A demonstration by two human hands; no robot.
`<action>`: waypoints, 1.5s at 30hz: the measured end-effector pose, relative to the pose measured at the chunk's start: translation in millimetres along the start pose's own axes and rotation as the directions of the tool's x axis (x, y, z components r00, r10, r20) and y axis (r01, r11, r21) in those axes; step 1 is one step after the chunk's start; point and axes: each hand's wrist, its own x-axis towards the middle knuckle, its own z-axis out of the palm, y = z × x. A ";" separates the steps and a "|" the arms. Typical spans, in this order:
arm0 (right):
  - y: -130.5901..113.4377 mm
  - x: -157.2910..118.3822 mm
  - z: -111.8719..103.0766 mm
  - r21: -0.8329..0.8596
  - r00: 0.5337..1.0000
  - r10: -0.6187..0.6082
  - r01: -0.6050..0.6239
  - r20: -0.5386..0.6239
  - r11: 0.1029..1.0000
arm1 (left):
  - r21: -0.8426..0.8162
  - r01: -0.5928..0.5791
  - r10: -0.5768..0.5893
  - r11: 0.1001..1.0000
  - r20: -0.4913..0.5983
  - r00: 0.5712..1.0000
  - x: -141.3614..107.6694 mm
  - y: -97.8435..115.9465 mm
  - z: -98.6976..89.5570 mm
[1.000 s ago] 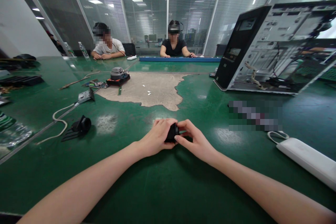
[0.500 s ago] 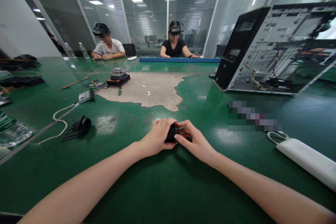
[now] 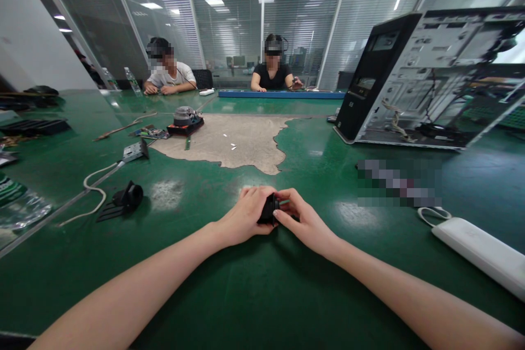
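Note:
A small blocky black part (image 3: pixel 268 210) is held between my two hands just above the green tabletop, and its exact kind cannot be made out. My left hand (image 3: pixel 248 211) wraps round it from the left, fingers over the far side and thumb beneath. From the right, my right hand (image 3: pixel 301 214) pinches its edge with thumb and fingertips. Much of the part is hidden by the left fingers. Left of my hands lies a black plastic piece (image 3: pixel 130 196) with a round collar and a slatted base.
An opened computer case (image 3: pixel 410 82) stands at the right, with a white power strip (image 3: pixel 478 249) nearer me. A heatsink fan (image 3: pixel 185 119), a metal bracket (image 3: pixel 135 150) and a plastic bottle (image 3: pixel 24 205) lie leftward. Two people sit across the table (image 3: pixel 229 295).
The black part has turned slightly between my fingers, while both my hands stay nearly in place. Across the table, the black-shirted person's hand on the right has lifted a little.

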 end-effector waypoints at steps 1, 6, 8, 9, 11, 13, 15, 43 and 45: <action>-0.7 -0.4 -0.3 -0.016 1.000 -0.026 0.026 -0.003 1.000 | -0.003 -0.001 0.001 1.000 0.000 1.000 0.1 -0.1 -0.1; -0.5 -1.0 -1.0 -0.073 0.988 -0.134 0.129 -0.072 0.989 | 0.013 0.004 -0.004 1.000 -0.003 1.000 0.4 0.0 -0.1; 1.3 -0.4 -0.7 -0.043 0.991 -0.105 0.102 -0.078 0.994 | 0.012 0.007 -0.007 1.000 -0.007 1.000 0.2 0.3 0.2; 2.1 0.0 -0.5 -0.021 0.994 -0.079 0.078 -0.073 0.997 | 0.009 0.008 -0.008 1.000 -0.007 1.000 0.1 0.4 0.4; 2.9 0.5 -0.3 0.018 0.999 -0.022 0.022 -0.046 1.000 | 0.003 0.006 -0.006 1.000 -0.007 1.000 0.0 0.6 0.7; 2.2 0.5 -0.2 0.032 1.000 0.018 -0.017 -0.016 0.999 | 0.003 0.002 -0.002 1.000 -0.008 1.000 -0.1 0.7 0.7; 0.6 -0.2 -0.3 0.018 1.000 0.019 -0.019 0.001 1.000 | 0.006 -0.001 0.001 1.000 -0.007 1.000 -0.2 0.8 0.5; 0.6 0.4 0.0 0.011 1.000 0.021 -0.021 -0.014 1.000 | -0.006 -0.008 0.008 1.000 0.000 1.000 0.0 -0.4 -0.1; 0.1 0.2 -0.3 0.002 1.000 0.021 -0.021 -0.002 1.000 | -0.004 -0.007 0.007 1.000 0.005 1.000 -0.2 -0.5 -0.5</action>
